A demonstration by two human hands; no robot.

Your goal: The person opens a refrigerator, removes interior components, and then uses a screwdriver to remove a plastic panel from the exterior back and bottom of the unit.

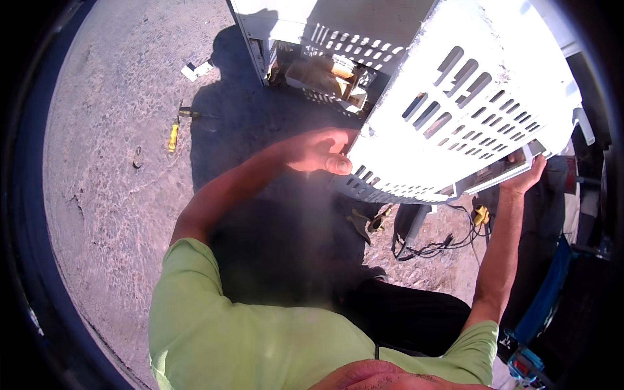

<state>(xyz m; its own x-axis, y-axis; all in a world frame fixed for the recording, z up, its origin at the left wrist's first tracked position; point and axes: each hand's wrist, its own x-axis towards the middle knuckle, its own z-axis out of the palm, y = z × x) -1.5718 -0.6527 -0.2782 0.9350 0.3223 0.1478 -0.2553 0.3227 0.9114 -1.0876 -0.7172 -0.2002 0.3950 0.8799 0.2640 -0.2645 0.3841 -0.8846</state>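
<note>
A white, slotted metal casing (pixel 390 146), which looks like the housing of an appliance, stands tilted in front of me and fills the right of the view. At its left edge is my left hand (pixel 322 151), closed, with the thumb on the near side and the fingertips hidden by the edge. My right hand (pixel 532 174) grips the frame-like opening at the casing's right end, its fingers partly out of sight. Beside the casing, at the far side, stands a white cabinet (pixel 351 16) with an open lower bay holding brownish parts (pixel 320 77).
On the rough concrete at left lie a yellow-handled screwdriver (pixel 173 138), a dark tool (pixel 188 113) and small white pieces (pixel 197 70). Under the casing are a plier-like tool (pixel 377 222) and black cables (pixel 429 250) near a yellow connector (pixel 481 215). A blue object (pixel 546 296) is at right.
</note>
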